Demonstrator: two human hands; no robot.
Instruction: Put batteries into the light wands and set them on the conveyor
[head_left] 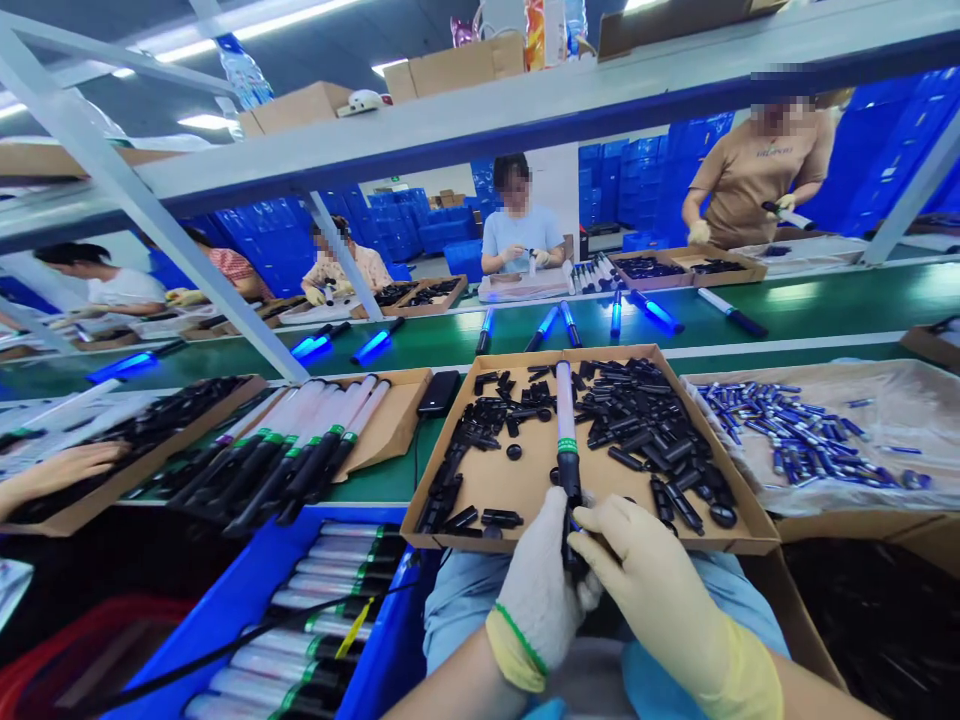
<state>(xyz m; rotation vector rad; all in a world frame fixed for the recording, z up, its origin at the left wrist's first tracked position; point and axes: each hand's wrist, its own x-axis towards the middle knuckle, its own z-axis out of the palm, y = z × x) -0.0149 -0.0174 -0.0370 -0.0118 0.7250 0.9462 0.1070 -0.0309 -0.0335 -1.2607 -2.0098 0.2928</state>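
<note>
A light stick (566, 420) with a pale tube, a green band and a black handle stands nearly upright over the front of a cardboard tray (536, 480). My left hand (541, 575), in a white knitted glove over a yellow one, is wrapped round its black handle. The thumb and fingers of my right hand (649, 575), in a pale yellow glove, are pressed against the same handle from the right. Black plastic parts (637, 400) lie in heaps at the left and right of the tray.
Small blue cylinders (810, 425) fill a plastic-lined tray at the right. Finished-looking light sticks (300, 430) lie at the left, and more fill a blue bin (262, 560). Lit blue sticks (656, 312) rest on the green conveyor (825, 295). People work beyond it; another person's hand (75, 470) is far left.
</note>
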